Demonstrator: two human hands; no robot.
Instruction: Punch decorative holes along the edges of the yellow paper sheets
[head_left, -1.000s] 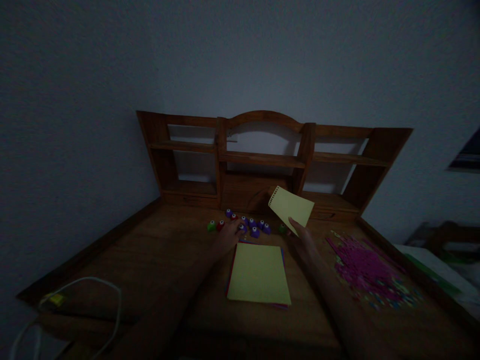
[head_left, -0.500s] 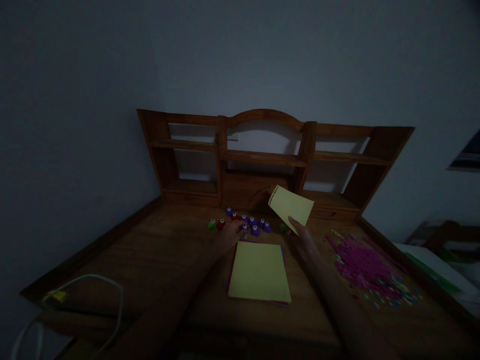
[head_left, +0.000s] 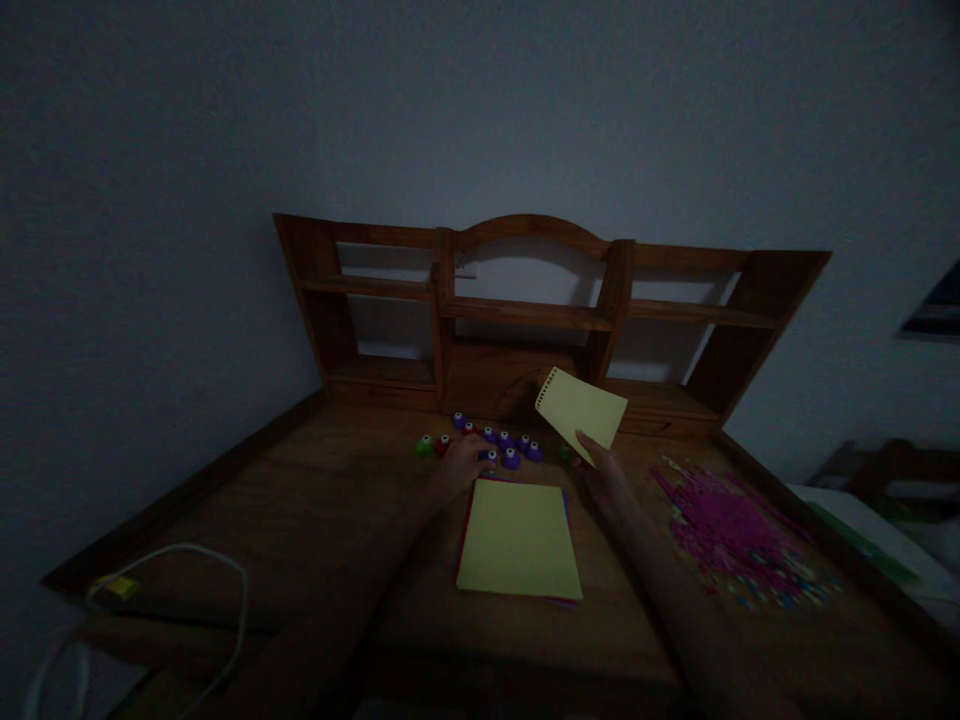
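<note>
Shifted slightly rightward since the earlier frame, a purple piece near mid-frame is found just right of the nearer left hand, whose closure cannot be told, while a yellow punched sheet, slanting down-right, is pinched by the right hand.

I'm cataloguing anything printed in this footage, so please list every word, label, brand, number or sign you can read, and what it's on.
No text can be read anywhere.
Yellow sheet in the right hand: no writing visible.
Paper stack: no writing visible on top.
Purple pieces: too small to tell.
Yellow item at lower left, green-and-white item at right: too dark and blurred.
</note>
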